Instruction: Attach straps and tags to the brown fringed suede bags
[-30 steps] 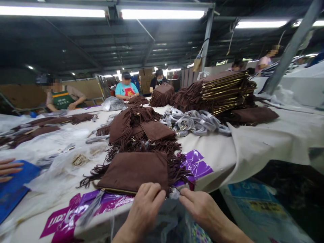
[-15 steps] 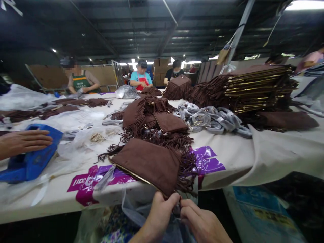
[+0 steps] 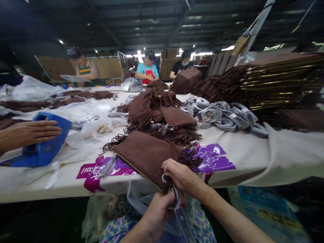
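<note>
A brown fringed pouch [image 3: 146, 152] with a gold zipper lies at the table's front edge, its near corner over the edge. My left hand [image 3: 160, 211] grips that corner and the end of a plastic-wrapped strap [image 3: 182, 216], which hangs down toward my lap. Just above it, my right hand [image 3: 177, 173] pinches a thin white string [image 3: 164, 179] over the pouch's lower right part. A tassel in a clear wrapper [image 3: 109, 166] hangs from the zipper's left end.
Behind the pouch are more fringed pouches [image 3: 177, 118], wrapped straps [image 3: 215, 114] and a tall pouch stack [image 3: 283, 81]. At left, another person's hand [image 3: 32, 133] rests on a blue tape dispenser [image 3: 50, 148]. Several people work across the table.
My right hand has risen from beside my left hand to over the pouch, with the white string now showing. The view has shifted, and the strap shows more clearly.
</note>
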A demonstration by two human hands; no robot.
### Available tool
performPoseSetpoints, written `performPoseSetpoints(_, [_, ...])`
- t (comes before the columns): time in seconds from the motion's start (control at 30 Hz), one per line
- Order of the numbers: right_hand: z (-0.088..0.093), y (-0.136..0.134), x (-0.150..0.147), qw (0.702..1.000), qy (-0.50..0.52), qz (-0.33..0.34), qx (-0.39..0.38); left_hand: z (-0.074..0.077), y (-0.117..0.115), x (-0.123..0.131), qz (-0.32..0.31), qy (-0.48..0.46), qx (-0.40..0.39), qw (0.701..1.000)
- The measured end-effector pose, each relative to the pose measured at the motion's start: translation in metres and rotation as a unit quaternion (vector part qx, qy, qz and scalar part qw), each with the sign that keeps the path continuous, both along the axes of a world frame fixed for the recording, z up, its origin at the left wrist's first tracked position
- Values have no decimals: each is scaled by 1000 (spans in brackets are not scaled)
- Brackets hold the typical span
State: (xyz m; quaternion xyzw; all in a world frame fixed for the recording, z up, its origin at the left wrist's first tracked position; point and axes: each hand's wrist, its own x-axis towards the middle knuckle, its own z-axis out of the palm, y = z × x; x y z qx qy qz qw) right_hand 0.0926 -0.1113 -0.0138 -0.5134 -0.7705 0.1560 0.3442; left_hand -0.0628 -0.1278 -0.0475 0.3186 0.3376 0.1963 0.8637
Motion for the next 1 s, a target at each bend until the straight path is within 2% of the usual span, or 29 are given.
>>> performPoseSetpoints(0.07, [7,18,-1,999,-37,-24,21,-2,-1,0,5,-13,-2,1000])
performPoseSetpoints(0.17, [16,29,-3,997,-61,-34,32,-7,-1,-2,81,-45,-23,995])
performPoseSetpoints(0.27, [18,16,-6,1000,-5,3,27,-11,1,-8,139,-39,-7,990])
performPoseSetpoints(0.37, [18,-3,-9,997,31,66,-32,-9,2,-16,164,-21,-2,986])
performPoseSetpoints(0.43, [18,-10,-11,993,13,94,-68,-4,3,-21,162,-15,-11,987])
performPoseSetpoints(0.6, [15,-15,-13,987,-59,113,-99,2,8,-31,146,-3,-54,988])
performPoseSetpoints(0.73, [14,-16,-15,982,-61,135,-117,-6,8,-34,134,18,-57,989])
performPoseSetpoints(0.87, [11,-8,-16,987,-32,102,-122,-16,5,-37,99,-8,1,995])
performPoseSetpoints(1.0, [4,-10,-15,990,-16,87,-108,-21,1,-42,97,-4,34,995])
